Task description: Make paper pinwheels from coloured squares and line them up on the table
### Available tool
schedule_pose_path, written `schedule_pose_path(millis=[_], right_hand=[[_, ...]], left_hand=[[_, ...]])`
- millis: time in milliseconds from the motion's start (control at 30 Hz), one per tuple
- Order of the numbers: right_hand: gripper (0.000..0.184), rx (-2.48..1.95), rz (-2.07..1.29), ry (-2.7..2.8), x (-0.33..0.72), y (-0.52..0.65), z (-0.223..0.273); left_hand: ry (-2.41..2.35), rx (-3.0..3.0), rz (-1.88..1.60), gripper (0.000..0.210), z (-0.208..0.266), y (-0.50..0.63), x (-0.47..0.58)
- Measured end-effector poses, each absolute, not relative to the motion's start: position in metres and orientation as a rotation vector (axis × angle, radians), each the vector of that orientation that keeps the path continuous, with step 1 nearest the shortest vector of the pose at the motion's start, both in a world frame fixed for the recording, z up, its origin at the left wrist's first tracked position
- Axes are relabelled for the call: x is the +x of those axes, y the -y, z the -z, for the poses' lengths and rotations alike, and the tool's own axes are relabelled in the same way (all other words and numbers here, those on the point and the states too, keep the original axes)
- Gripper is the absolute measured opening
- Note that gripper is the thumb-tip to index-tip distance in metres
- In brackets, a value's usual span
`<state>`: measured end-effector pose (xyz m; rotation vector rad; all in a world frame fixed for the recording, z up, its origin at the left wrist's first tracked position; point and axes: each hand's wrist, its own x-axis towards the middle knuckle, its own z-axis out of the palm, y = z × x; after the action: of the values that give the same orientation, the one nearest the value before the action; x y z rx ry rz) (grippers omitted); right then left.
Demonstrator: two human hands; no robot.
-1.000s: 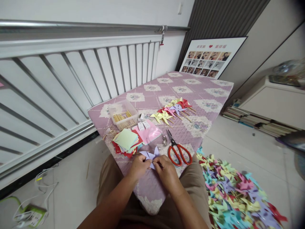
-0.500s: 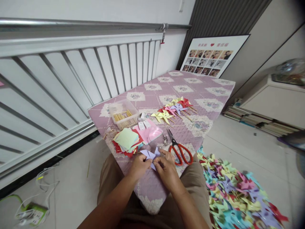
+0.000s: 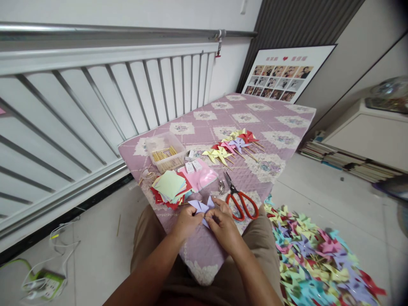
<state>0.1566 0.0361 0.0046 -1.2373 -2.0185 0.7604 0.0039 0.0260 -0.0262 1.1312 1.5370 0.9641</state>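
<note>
A lilac paper pinwheel [image 3: 198, 206] is held between both hands over the near end of the cloth-covered table. My left hand [image 3: 188, 220] pinches its left side. The fingers of my right hand [image 3: 222, 223] close on its middle and right side; fingers cover its centre. Just right of my right hand lie scissors with red handles [image 3: 242, 205], blades pointing away from me. Beyond my left hand is a stack of coloured paper squares [image 3: 171, 186], with a pink packet [image 3: 204, 176] beside it.
A clear plastic box [image 3: 165, 151] of short sticks stands behind the paper, with small white boxes [image 3: 192, 166] near it. Finished pinwheels [image 3: 237, 144] lie farther back. Many more pinwheels [image 3: 312, 255] heap on the floor at right. A power strip [image 3: 47, 285] lies at left, below the radiator [image 3: 105, 97].
Both hands keep their grip on the lilac pinwheel in nearly the same place. The view has shifted very slightly; nothing else visibly moved.
</note>
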Motion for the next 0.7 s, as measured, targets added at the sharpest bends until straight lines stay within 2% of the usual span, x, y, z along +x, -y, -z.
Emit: schedule_pose_path(millis=[700], right_hand=[[0.011,-1.332,-1.05,1.596,0.147,-0.033,0.001]], left_hand=[[-1.513,1.142,-1.02,0.013,0.033,-0.025,0.004]])
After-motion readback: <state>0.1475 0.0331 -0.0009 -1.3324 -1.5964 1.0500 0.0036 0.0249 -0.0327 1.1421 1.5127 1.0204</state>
